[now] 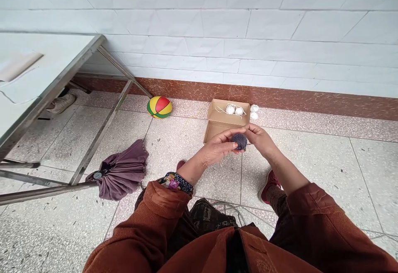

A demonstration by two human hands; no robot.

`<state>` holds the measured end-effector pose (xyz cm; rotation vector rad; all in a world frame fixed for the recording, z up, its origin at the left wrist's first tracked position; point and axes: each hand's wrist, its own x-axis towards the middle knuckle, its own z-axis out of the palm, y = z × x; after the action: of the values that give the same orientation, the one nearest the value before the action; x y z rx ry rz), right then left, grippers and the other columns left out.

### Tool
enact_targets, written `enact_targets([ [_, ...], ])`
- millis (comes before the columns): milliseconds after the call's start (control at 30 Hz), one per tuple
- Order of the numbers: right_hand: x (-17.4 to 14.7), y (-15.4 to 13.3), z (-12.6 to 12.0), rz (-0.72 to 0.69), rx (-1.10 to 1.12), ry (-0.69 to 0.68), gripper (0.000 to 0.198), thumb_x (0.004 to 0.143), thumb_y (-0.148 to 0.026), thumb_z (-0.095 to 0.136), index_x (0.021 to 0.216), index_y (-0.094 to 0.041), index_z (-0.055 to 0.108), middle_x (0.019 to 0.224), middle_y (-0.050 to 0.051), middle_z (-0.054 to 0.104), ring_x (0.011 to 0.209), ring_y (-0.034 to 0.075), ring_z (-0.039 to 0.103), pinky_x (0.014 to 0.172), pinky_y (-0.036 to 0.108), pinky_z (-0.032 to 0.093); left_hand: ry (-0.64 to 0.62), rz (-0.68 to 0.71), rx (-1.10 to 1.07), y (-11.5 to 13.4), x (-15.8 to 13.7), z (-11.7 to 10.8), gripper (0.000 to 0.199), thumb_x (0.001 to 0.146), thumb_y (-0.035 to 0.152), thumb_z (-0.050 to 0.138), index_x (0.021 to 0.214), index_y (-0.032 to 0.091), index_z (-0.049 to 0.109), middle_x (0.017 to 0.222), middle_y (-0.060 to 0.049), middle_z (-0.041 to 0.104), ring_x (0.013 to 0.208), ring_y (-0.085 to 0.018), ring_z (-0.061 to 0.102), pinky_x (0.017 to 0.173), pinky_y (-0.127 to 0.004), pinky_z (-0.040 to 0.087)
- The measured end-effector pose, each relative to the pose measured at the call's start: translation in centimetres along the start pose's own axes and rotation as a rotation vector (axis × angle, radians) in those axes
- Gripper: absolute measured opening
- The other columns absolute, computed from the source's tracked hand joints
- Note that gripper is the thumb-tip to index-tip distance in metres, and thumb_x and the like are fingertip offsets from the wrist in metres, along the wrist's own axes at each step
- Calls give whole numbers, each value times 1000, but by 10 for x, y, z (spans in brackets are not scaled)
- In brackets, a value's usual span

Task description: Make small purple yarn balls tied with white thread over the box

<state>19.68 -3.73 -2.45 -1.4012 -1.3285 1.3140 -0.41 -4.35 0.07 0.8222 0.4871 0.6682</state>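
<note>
My left hand [217, 146] is curled around a dark purple-grey ball of yarn [239, 141], its thumb pressed to the side of the ball. Close against the left fingertips, my right hand [258, 139] has its thumb and fingers pinched together at the ball's upper right; what lies in that pinch is too small to make out. Just beyond my hands, an open cardboard box [214, 129] rests on the floor, partly hidden by them. White balls of yarn [234, 109] with loose strands lie in its far part. More white yarn [254, 111] sits beside the box's right edge.
A red, yellow and green ball [159, 107] lies near the wall. To the left stands a metal-framed table [71, 53], with a folded purple umbrella [124, 169] by its leg. Another person's shoe [61, 103] shows beneath the table. A cable [231, 206] runs near my feet.
</note>
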Motion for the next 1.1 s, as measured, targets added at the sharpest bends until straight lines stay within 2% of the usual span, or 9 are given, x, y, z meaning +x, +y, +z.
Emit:
enact_targets([
  [133,-1,12,8,-93,-217,-65,23,90,-43,58,84,-22,65,76,1,65,71,18,57,67,31,43,62,16,-71,1,3,-6,54,74,29,85,124,20,67,121,-12,68,97,-22,72,90,-36,53],
  [300,-8,12,11,-243,-423,-153,21,95,-36,53,86,-23,67,79,2,68,74,20,61,69,31,44,241,46,11,2,7,-18,58,69,27,88,121,20,65,114,-8,69,99,-20,70,95,-38,52],
  [400,-14,2,10,-321,-404,-251,24,97,-36,56,82,-22,67,76,1,65,70,17,59,69,30,44,395,86,204,1,10,-25,53,70,27,86,118,18,66,107,-6,70,94,-16,65,92,-35,49],
  [500,-19,-11,7,-328,-283,-290,26,97,-43,59,84,-23,69,77,1,66,69,16,58,68,30,46,463,108,391,-1,13,-27,49,69,25,85,114,18,65,101,-4,70,90,-14,62,90,-33,47],
  [633,-17,-21,-2,-308,-122,-133,30,95,-50,61,86,-23,69,79,2,66,72,17,59,69,32,47,390,89,472,-7,13,-22,52,63,25,90,105,17,60,96,-2,68,83,-13,61,82,-31,47],
  [733,-10,-17,-7,-288,-106,31,30,91,-52,65,80,-23,66,72,0,59,67,16,52,66,31,44,211,36,440,-10,11,-16,49,64,29,90,101,16,59,93,-3,68,83,-14,62,81,-32,48],
  [833,-5,-9,-4,-258,-128,110,30,89,-51,66,77,-23,64,71,0,58,66,16,50,65,30,43,92,23,308,-9,10,-10,51,65,30,91,103,16,60,95,-5,69,85,-15,65,83,-33,50],
  [967,-4,1,9,-192,-121,100,28,89,-47,61,77,-22,61,71,0,61,67,17,53,65,30,43,126,56,187,-3,9,-6,51,63,27,92,101,17,60,94,-3,67,86,-14,64,82,-31,50],
  [1100,-9,4,17,-203,-152,78,19,90,-39,57,83,-22,61,77,1,65,69,17,55,67,29,44,171,98,170,0,8,-6,51,64,21,90,105,19,60,92,0,64,84,-11,60,82,-27,48],
])
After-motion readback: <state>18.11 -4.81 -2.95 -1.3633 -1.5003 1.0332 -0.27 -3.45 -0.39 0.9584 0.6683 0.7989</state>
